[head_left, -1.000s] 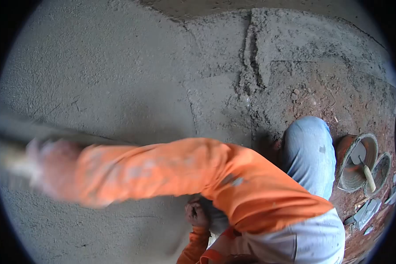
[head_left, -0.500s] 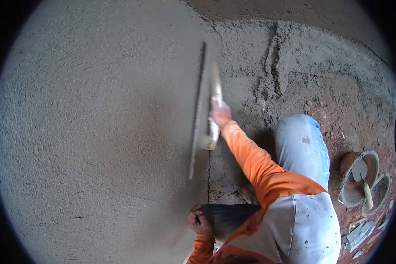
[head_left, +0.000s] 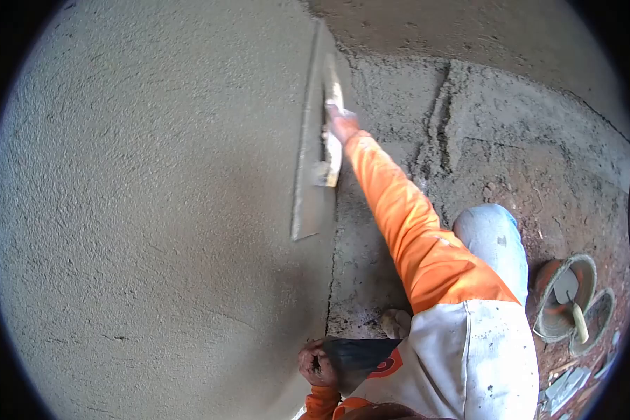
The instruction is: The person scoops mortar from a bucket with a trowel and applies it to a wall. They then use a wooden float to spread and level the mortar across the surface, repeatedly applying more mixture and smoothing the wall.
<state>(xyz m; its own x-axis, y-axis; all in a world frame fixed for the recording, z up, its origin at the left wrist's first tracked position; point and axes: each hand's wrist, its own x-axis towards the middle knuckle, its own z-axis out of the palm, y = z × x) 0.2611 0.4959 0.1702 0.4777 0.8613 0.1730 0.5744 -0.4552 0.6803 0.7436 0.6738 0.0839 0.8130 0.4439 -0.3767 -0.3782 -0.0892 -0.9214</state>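
Observation:
My right hand (head_left: 344, 126) is wrapped round the pale handle of a long float (head_left: 305, 175). The float's narrow blade lies along the right part of a wet grey mortar surface (head_left: 154, 210), close to its edge. Lower down, my left hand (head_left: 318, 363) is curled into a loose fist beside a dark-clothed knee (head_left: 360, 357); a dark hollow shows between its fingers, with nothing visible in it.
Rougher grey mortar (head_left: 497, 105) with a raised ridge (head_left: 439, 126) lies at the upper right. On the brown ground at the right stand a bucket (head_left: 547, 283) and a trowel with a pale handle (head_left: 580, 323). Broken flat pieces (head_left: 565, 389) lie below them.
My right hand and the float have moved up the view along the mortar, and my right arm reaches out further. My left hand is almost where it was, slightly lower.

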